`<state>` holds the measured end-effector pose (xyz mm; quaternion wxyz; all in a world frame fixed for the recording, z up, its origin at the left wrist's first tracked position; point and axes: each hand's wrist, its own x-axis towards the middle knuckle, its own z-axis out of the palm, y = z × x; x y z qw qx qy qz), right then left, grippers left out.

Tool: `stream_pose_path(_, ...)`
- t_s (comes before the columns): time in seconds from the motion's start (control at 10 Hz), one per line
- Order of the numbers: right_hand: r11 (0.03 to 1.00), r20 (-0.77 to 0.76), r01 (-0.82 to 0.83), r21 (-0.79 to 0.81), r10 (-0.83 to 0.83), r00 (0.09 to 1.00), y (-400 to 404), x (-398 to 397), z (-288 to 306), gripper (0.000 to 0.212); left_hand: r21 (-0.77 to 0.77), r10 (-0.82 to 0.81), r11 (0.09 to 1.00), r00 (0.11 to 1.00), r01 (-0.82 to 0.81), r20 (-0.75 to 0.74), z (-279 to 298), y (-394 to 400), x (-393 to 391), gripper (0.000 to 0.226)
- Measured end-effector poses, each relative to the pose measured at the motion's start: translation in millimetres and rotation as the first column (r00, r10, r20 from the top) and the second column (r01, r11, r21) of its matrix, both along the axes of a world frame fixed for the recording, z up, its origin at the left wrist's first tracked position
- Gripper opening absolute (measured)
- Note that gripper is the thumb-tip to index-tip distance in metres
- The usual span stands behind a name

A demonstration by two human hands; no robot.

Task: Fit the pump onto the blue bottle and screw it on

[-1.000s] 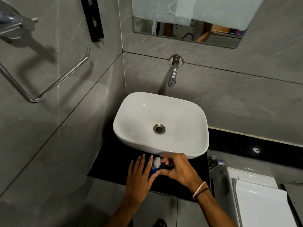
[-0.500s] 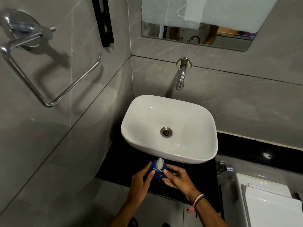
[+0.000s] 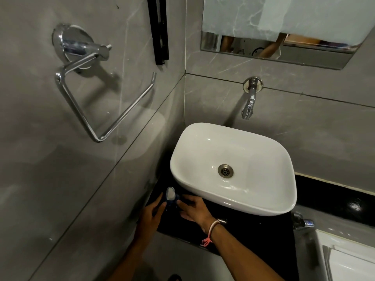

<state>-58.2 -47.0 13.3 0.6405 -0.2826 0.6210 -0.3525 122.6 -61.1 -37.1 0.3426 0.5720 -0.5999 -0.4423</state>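
The blue bottle point(image 3: 170, 204) stands on the black counter point(image 3: 243, 230), just left of the white basin's front edge. A white pump head point(image 3: 170, 194) sits on top of it. My left hand point(image 3: 151, 214) rests against the bottle's left side, thumb and fingers on it. My right hand point(image 3: 192, 208) is at the bottle's right side with fingers spread and fingertips touching or nearly touching the blue body. Most of the bottle is hidden between the hands.
A white basin point(image 3: 233, 159) with a metal drain fills the counter's middle, under a wall tap point(image 3: 250, 102). A chrome towel ring point(image 3: 97, 110) juts from the left wall. A white toilet cistern point(image 3: 345, 258) and a small valve point(image 3: 303, 222) lie at the right.
The camera has tilted and turned left, so the hands and bottle sit lower left in view. My right hand opened its fingers and drew slightly off the pump; the left stays on the bottle.
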Motion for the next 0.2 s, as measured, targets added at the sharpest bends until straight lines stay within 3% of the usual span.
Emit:
stream_pose_path(0.1,0.999,-0.052,-0.02,-0.029,0.019,0.998,-2.3,5.7,-0.9,0.049,0.008,-0.007,1.0,1.0,0.007,0.003,5.6,-1.0,4.4,0.04)
stream_pose_path(0.2,0.993,-0.315,-0.054,-0.109,0.017,0.949,8.7,7.9,3.0,0.05,-0.081,0.024,0.996,1.0,-0.023,0.017,11.2,3.5,-2.6,0.045)
